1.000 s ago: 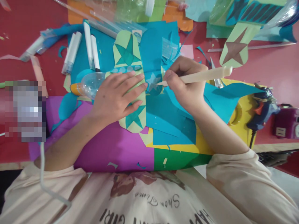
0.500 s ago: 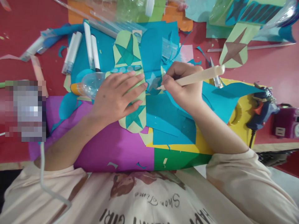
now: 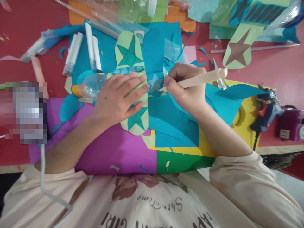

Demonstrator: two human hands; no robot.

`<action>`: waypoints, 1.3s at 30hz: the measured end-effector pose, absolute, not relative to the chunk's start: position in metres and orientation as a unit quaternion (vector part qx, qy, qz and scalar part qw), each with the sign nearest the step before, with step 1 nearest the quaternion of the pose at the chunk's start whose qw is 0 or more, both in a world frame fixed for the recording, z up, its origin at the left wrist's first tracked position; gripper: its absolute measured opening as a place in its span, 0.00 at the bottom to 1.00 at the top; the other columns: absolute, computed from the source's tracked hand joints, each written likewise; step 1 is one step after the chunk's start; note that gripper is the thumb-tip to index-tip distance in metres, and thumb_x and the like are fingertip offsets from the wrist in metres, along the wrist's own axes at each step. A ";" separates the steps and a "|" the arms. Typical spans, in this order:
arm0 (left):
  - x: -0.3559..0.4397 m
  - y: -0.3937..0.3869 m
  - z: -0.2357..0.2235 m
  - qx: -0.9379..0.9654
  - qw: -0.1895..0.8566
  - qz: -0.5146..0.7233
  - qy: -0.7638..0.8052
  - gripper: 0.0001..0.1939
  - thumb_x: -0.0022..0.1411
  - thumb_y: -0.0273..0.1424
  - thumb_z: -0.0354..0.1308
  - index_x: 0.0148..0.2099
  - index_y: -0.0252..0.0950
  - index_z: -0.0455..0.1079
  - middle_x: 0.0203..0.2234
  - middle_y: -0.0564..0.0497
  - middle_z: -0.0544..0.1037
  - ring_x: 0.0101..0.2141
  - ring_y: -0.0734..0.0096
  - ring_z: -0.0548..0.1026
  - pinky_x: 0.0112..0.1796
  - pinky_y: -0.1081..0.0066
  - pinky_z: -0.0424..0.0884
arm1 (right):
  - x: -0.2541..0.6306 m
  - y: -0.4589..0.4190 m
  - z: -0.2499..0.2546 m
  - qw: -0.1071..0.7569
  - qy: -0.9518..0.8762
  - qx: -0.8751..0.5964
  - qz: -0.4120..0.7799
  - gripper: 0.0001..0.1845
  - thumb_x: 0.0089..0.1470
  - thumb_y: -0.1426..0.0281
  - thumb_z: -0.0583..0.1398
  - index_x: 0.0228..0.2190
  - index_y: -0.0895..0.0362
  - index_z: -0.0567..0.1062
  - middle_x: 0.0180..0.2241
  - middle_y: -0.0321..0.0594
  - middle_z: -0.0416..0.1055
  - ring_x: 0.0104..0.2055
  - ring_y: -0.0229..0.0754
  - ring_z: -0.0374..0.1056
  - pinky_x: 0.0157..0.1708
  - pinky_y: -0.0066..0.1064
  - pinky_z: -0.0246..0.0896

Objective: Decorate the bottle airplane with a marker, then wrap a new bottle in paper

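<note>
White markers (image 3: pixel 73 52) lie left of the green starred panel (image 3: pixel 130 47); nearer it is a clear bottle (image 3: pixel 93 85). The left hand (image 3: pixel 118 98) spreads flat across the panel. Just right of the panel, the right hand (image 3: pixel 187 96) pinches a cream pen (image 3: pixel 204 78), its tip near a pale star (image 3: pixel 155 81).

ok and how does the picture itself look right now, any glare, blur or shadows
In the head view, glare whitens the clear plastic at top right; the same head view shows soft shading on the purple paper by the shirt; head view, blocky pixelation hides the item at the left edge, while the left hand and right hand look fairly clear.
</note>
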State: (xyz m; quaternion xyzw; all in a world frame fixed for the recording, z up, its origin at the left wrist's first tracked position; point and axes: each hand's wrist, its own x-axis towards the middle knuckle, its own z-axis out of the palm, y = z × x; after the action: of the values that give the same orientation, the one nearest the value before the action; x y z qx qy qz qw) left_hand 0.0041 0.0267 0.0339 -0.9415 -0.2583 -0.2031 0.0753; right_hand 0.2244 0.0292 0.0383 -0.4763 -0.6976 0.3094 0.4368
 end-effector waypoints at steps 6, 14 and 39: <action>0.002 0.027 0.034 -0.947 -0.001 -0.117 -0.301 0.22 0.71 0.39 0.46 0.63 0.37 0.59 0.61 0.44 0.67 0.61 0.53 0.65 0.57 0.53 0.65 | 0.225 0.029 0.038 0.443 -0.707 -0.460 0.304 0.14 0.51 0.69 0.57 0.17 0.54 0.60 0.17 0.29 0.56 0.19 0.30 0.52 0.20 0.27 0.51; 0.004 0.027 0.035 -0.940 -0.055 -0.114 -0.317 0.22 0.71 0.39 0.45 0.62 0.38 0.60 0.62 0.44 0.66 0.62 0.51 0.64 0.58 0.50 0.63 | 0.225 0.029 0.040 0.430 -0.707 -0.472 0.305 0.15 0.51 0.66 0.56 0.17 0.53 0.58 0.16 0.30 0.56 0.19 0.31 0.52 0.20 0.27 0.51; 0.002 0.027 0.033 -0.945 -0.018 -0.133 -0.298 0.21 0.71 0.39 0.47 0.62 0.37 0.60 0.61 0.44 0.67 0.61 0.52 0.66 0.56 0.51 0.65 | 0.224 0.028 0.036 0.454 -0.687 -0.481 0.300 0.17 0.56 0.62 0.56 0.20 0.54 0.61 0.18 0.30 0.56 0.21 0.32 0.57 0.23 0.28 0.57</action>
State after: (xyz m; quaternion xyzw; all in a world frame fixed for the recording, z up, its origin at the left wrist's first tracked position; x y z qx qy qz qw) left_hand 0.0021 0.0274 0.0330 -0.9451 -0.2980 -0.1331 -0.0179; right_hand 0.2242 0.0283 0.0359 -0.4811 -0.6873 0.3002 0.4539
